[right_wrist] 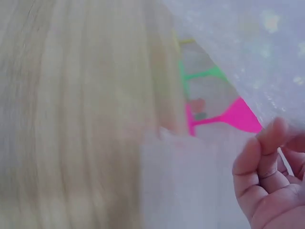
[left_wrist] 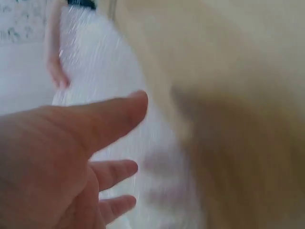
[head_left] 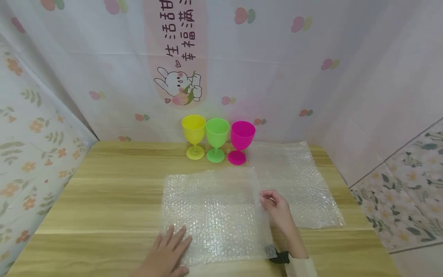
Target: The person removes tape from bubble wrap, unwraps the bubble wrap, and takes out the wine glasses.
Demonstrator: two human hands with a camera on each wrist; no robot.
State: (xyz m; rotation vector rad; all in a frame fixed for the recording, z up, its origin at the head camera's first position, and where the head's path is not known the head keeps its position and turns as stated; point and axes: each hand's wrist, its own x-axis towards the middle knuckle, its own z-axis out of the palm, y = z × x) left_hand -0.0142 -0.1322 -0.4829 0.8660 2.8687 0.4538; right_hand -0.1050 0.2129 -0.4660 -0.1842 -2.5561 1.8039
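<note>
A clear bubble wrap sheet (head_left: 214, 215) lies at the front middle of the wooden table. My right hand (head_left: 278, 211) pinches its right edge between thumb and fingers; in the right wrist view, the bubble wrap (right_wrist: 257, 43) rises from the fingertips of that hand (right_wrist: 274, 181). With fingers spread, my left hand (head_left: 166, 250) is at the sheet's lower left corner. The left wrist view shows the left hand (left_wrist: 57, 157) with its thumb extended, though parts are blurred; whether it touches the sheet is hard to tell.
Another bubble wrap sheet (head_left: 294, 184) lies flat at the right. Yellow (head_left: 194, 130), green (head_left: 217, 134) and pink (head_left: 243, 136) goblets stand upright in a row at the back, before a printed curtain (head_left: 277, 77). A black strap (head_left: 279, 257) is beside the right wrist.
</note>
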